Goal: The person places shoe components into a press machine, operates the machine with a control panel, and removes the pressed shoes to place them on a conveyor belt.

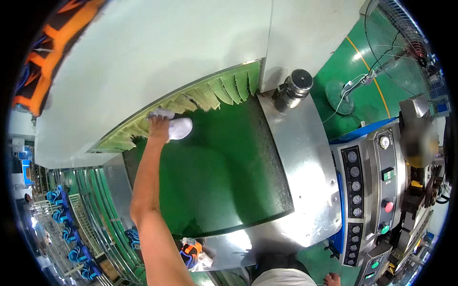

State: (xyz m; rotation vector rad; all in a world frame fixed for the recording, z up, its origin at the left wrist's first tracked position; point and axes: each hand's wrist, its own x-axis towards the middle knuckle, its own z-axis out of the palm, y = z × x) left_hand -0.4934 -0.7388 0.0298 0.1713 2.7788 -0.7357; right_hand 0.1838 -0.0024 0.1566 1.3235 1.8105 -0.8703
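Note:
At the strip curtain (210, 95) of a machine opening, my left hand (159, 127) reaches across a green conveyor belt (214, 181). Its fingers are closed on a white shoe-shaped piece (181, 128) with a rounded end. Just beyond the fingers, a second white piece (162, 113) lies against the pale green strips, partly hidden. My right hand (332, 279) is low at the bottom edge, away from the belt and only partly in view; its fingers are too small and cut off to read.
A metal frame (305, 162) with a dark-capped cylinder (293, 90) borders the belt. To the right are a gauge panel (354, 183) and a standing fan (400, 57). An orange-and-blue item (191, 250) sits at the near edge. Blue pieces (69, 233) fill a rack at left.

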